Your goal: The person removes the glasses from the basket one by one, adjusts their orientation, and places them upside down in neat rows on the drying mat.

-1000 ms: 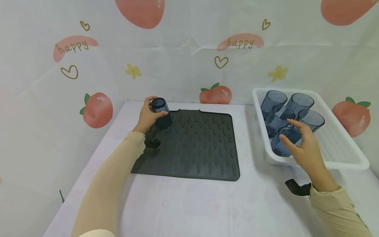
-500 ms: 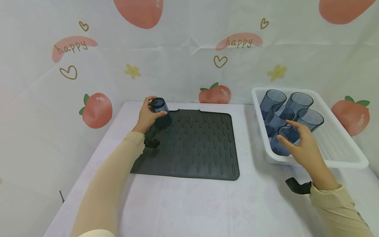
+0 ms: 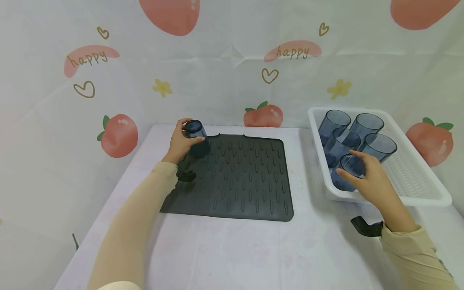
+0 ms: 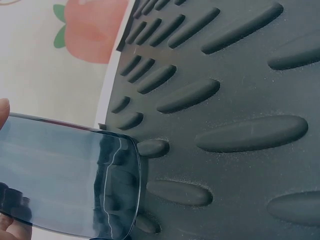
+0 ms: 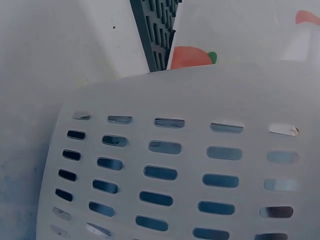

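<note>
My left hand [image 3: 180,143] grips a blue tinted drinking glass [image 3: 199,146], base up, at the back left corner of a black ribbed drying mat [image 3: 239,181]. Up close in the left wrist view, the rim end of the glass [image 4: 65,175] is against or just over the mat. At the right, my right hand [image 3: 375,179] reaches over the front of a white plastic basket [image 3: 420,169]. Its thumb and fingers are spread about the rim of the nearest glass [image 3: 342,179]; whether they touch it I cannot tell. The right wrist view shows only the slotted basket wall, hiding that hand.
Several more blue glasses [image 3: 335,125] stand rim up in the basket's left half. A white table [image 3: 232,253] lies under everything. A fruit-printed sheet [image 3: 217,80] hangs right behind the mat and basket.
My right hand has shifted slightly left over the nearest glass, its fingers still apart. My left hand and the glass in it have stayed in place.
</note>
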### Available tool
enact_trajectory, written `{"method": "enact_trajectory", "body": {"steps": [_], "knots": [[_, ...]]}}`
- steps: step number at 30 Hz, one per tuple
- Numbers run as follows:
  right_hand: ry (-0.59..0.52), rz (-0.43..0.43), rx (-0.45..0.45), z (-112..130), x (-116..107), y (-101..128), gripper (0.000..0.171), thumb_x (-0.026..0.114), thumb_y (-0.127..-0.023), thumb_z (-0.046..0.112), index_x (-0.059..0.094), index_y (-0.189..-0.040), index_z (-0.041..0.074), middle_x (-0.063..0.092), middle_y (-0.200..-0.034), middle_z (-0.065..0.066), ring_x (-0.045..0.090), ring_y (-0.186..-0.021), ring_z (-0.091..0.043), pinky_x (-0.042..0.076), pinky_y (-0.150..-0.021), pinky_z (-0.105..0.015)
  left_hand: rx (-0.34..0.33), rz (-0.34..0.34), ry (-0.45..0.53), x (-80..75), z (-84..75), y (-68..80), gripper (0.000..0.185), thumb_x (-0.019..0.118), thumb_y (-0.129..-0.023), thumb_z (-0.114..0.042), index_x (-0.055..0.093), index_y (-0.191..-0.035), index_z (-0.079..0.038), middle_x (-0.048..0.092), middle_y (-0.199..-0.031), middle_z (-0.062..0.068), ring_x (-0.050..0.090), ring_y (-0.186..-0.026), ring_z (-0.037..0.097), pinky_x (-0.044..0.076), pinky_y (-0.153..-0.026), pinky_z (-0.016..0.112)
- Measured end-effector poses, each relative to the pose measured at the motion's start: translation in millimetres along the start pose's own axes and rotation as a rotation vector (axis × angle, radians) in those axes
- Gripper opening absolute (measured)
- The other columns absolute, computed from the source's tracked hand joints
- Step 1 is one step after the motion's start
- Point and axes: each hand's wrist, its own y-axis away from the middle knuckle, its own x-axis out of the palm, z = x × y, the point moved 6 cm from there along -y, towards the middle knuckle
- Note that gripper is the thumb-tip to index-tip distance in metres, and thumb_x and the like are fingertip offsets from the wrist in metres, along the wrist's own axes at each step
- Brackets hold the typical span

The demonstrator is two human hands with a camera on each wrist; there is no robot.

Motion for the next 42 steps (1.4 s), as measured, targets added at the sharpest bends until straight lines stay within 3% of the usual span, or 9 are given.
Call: {"method": "enact_trajectory", "body": {"steps": [10,19,30,34,42], "knots": [[0.014,0.036,0.034,-4.8,0.3,0.8,0.089,0.066,-0.09,0.046,0.023,-0.151,-0.002,0.027,-0.142,-0.041,0.039,-0.119,-0.058,0.037,-0.09,-0.071,-0.009,-0.001,0.014,0.4,1.3,0.1,0.078,0.074,-0.084,-0.004,0.03,-0.148,-0.008,0.037,-0.139,0.026,0.045,-0.121,0.04,0.042,-0.101,0.052],[0.016,0.044,0.001,-4.1,-2.8,-0.7,0.096,0.075,-0.083,0.041,0.023,-0.15,-0.003,0.026,-0.145,-0.041,0.031,-0.126,-0.059,0.03,-0.095,-0.073,-0.002,-0.006,0.018,-0.5,3.4,-1.5,0.078,0.074,-0.084,-0.003,0.03,-0.148,-0.008,0.038,-0.138,0.025,0.046,-0.121,0.04,0.042,-0.1,0.052],[0.022,0.039,0.032,-3.5,-4.7,1.6,0.099,0.077,-0.08,0.046,0.025,-0.151,0.001,0.039,-0.138,-0.035,0.04,-0.121,-0.054,0.036,-0.091,-0.069,-0.008,-0.004,-0.006,0.2,1.1,0.2,0.077,0.073,-0.085,-0.006,0.03,-0.148,-0.01,0.037,-0.138,0.027,0.045,-0.122,0.039,0.042,-0.1,0.053],[0.025,0.047,0.082,-6.3,-5.9,4.0,0.101,0.076,-0.079,0.05,0.024,-0.151,0.001,0.035,-0.141,-0.037,0.039,-0.122,-0.055,0.037,-0.09,-0.07,-0.02,-0.003,0.006,0.9,6.8,-3.9,0.078,0.074,-0.084,-0.005,0.03,-0.148,-0.011,0.037,-0.138,0.025,0.045,-0.122,0.039,0.041,-0.102,0.053],[0.005,0.007,0.092,-9.5,-8.3,6.9,0.097,0.077,-0.078,0.051,0.031,-0.149,0.004,0.042,-0.136,-0.036,0.043,-0.12,-0.052,0.04,-0.087,-0.066,-0.018,-0.019,0.025,-1.3,36.5,-21.9,0.084,0.08,-0.08,-0.013,0.031,-0.148,-0.02,0.038,-0.138,0.019,0.047,-0.122,0.034,0.042,-0.1,0.051]]}}
